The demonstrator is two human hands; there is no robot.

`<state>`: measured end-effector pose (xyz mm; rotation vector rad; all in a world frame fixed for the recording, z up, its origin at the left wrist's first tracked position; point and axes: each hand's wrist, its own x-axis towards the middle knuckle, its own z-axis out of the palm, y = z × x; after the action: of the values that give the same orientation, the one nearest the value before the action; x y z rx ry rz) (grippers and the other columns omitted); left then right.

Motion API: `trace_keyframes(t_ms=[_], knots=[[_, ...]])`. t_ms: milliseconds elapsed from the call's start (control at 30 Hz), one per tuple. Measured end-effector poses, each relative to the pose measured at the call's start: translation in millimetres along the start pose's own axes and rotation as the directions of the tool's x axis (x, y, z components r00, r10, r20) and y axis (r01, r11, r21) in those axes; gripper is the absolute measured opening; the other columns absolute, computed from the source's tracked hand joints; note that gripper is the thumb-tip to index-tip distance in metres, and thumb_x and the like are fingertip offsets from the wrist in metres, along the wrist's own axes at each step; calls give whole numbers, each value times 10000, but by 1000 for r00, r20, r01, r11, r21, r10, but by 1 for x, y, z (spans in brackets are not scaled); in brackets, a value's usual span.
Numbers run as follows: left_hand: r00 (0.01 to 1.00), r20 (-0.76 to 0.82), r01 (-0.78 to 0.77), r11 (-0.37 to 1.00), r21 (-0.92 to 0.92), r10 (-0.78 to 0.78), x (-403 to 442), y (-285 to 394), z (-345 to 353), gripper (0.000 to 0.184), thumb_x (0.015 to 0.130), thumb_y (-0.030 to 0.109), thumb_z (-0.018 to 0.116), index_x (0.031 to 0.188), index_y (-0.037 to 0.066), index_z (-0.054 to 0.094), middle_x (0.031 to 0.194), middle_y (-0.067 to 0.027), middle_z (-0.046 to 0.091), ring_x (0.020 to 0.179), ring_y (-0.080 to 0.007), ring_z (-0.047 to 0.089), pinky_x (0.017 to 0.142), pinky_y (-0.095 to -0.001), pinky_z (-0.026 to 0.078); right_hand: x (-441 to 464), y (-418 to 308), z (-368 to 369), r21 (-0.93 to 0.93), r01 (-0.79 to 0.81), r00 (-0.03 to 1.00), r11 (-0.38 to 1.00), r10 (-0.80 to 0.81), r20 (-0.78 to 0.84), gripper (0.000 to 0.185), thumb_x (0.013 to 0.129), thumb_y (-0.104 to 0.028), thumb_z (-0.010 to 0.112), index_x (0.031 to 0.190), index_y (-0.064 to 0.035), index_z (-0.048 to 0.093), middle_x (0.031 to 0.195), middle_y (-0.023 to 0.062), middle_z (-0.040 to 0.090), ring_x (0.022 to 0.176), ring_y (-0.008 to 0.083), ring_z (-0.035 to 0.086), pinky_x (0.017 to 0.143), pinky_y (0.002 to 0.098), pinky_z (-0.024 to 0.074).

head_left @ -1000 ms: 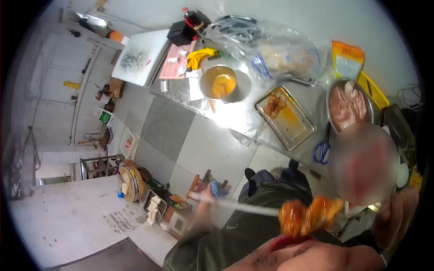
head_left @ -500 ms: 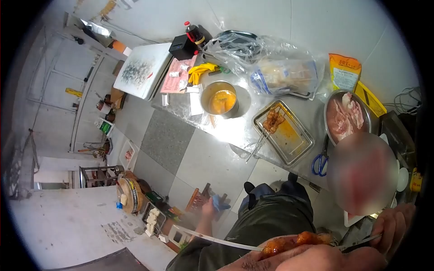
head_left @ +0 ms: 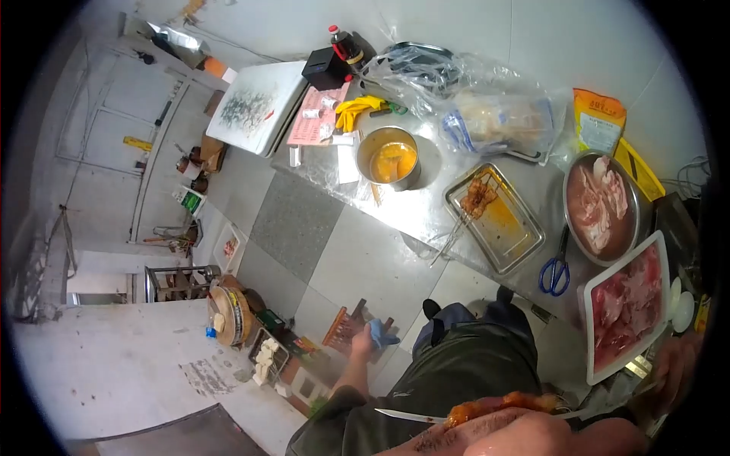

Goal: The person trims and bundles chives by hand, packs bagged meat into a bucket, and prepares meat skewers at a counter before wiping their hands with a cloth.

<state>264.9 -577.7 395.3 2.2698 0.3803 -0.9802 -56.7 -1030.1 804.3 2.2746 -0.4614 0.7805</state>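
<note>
Close to the camera at the bottom edge, my left hand (head_left: 517, 437) is closed around orange-glazed meat pieces (head_left: 487, 410) threaded on a flat metal skewer (head_left: 409, 416). The skewer's pointed tip sticks out to the left of the hand. At the lower right, in shade, my right hand (head_left: 669, 372) is closed on the skewer's other end. Just above it stands a white tub (head_left: 589, 334) of raw red meat (head_left: 627, 304). Beyond that, a metal bowl (head_left: 572, 220) holds paler raw meat (head_left: 601, 205). Part of the skewered meat is hidden by my left fingers.
On the metal table lie blue-handled scissors (head_left: 555, 275), a steel tray (head_left: 525, 262) with skewered meat (head_left: 479, 197), a pot (head_left: 365, 167) of orange liquid and yellow gloves (head_left: 357, 112). A co-worker's blue-gloved hand (head_left: 380, 334) is near a brown slatted wooden thing (head_left: 338, 330).
The skewer has shifted right, and less of its pointed end shows on the left. My right hand has moved lower into shade. The view has turned slightly, sliding the table rightward.
</note>
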Motion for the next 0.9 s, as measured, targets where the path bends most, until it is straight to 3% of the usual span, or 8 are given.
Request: trace_keyframes(t_ms=[100, 167, 233, 400, 500, 667, 767, 900], knots=[[996, 3, -92, 984, -154, 94, 16, -32, -4, 452, 886, 391, 562, 1043, -32, 589, 827, -86, 597, 695, -204, 572, 604, -357, 462, -37, 28, -18, -5, 114, 993, 993, -114, 44, 248, 984, -134, 334, 986, 49, 503, 847, 178, 589, 816, 252, 633, 793, 371, 545], [987, 45, 161, 925, -344, -155, 49, -59, -1, 433, 888, 384, 563, 1023, -26, 592, 805, -77, 585, 666, -193, 560, 577, -359, 455, -44, 43, -28, 51, 194, 966, 980, -200, 162, 281, 991, -148, 302, 995, 71, 478, 903, 232, 574, 783, 272, 645, 716, 357, 571], [994, 44, 108, 925, -363, -99, 77, -91, 8, 442, 892, 381, 560, 1005, -45, 589, 785, -77, 570, 652, -186, 554, 562, -358, 450, -47, 55, -41, 97, 261, 917, 960, -278, 285, 314, 998, -162, 271, 1004, 93, 454, 959, 286, 559, 751, 292, 656, 639, 342, 598], [996, 0, 82, 971, -223, -84, 74, -100, 8, 521, 900, 417, 536, 1057, -79, 576, 862, -110, 599, 714, -209, 573, 611, -358, 458, -12, 16, -12, -73, 204, 979, 976, -204, 8, 340, 994, -223, 306, 961, 73, 471, 834, 224, 607, 673, 268, 663, 495, 296, 591], [994, 0, 111, 980, -163, -112, 54, -90, 8, 583, 897, 462, 516, 1116, -76, 569, 952, -128, 616, 783, -232, 585, 664, -366, 464, 3, 8, 2, -80, 250, 964, 965, -256, -73, 309, 985, -220, 344, 974, 58, 479, 786, 193, 610, 705, 262, 662, 524, 303, 590], [995, 87, 55, 981, -187, -40, 12, -43, -3, 647, 891, 517, 495, 1135, -77, 573, 1024, -146, 608, 866, -230, 580, 728, -366, 459, -24, 36, 27, 1, 232, 971, 973, -231, -61, 203, 945, -115, 393, 1015, 43, 500, 852, 174, 603, 792, 275, 630, 631, 339, 544], [998, 42, -47, 989, 143, 42, -8, -18, -6, 553, 947, 435, 357, 1178, -21, 567, 1118, -200, 617, 1036, -286, 595, 883, -378, 440, -59, 72, 69, 106, 186, 983, 977, -183, -32, 172, 922, -52, 423, 1040, 34, 512, 891, 163, 598, 843, 283, 611, 696, 360, 517], [1000, 11, 23, 996, -86, -22, 21, -44, 0, 559, 931, 441, 403, 1189, -31, 551, 1089, -172, 614, 992, -263, 588, 851, -368, 447, -141, 91, 138, 330, -70, 991, 941, 29, 127, 196, 890, 32, 462, 1074, 22, 529, 944, 148, 592, 912, 294, 586, 781, 388, 480]])
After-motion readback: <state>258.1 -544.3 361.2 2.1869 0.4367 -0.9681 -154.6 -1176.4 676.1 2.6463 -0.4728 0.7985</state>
